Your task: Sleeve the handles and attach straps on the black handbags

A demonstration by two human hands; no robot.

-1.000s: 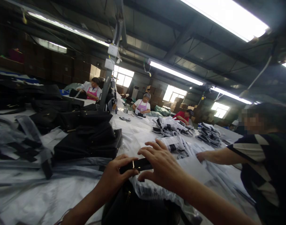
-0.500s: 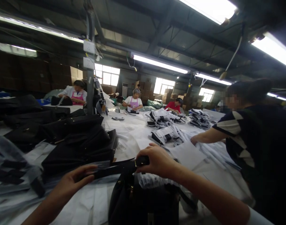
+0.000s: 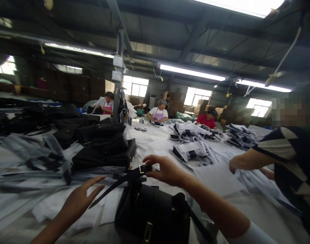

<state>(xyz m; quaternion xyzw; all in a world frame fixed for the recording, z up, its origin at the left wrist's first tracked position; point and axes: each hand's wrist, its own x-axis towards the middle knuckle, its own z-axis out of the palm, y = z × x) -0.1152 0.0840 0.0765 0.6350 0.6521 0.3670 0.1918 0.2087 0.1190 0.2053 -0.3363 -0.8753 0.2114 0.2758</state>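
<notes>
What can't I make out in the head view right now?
Head view:
Black bag: bottom, cut off by the lower edge.
Strap: partly hidden by the right hand pinching it.
Buckle: fine detail, too small and blurred.
Person in purple apron: handled item, too small.

The right hand (image 3: pixel 167 171) pinches the strap (image 3: pixel 122 180) at its buckle (image 3: pixel 140 169), above the black bag (image 3: pixel 157 211). The left hand (image 3: pixel 77 200) is spread beside the strap's free end. Black bags (image 3: pixel 101 150) lie on the table (image 3: pixel 261 218) at left; a co-worker (image 3: pixel 284 159) is at right.
</notes>
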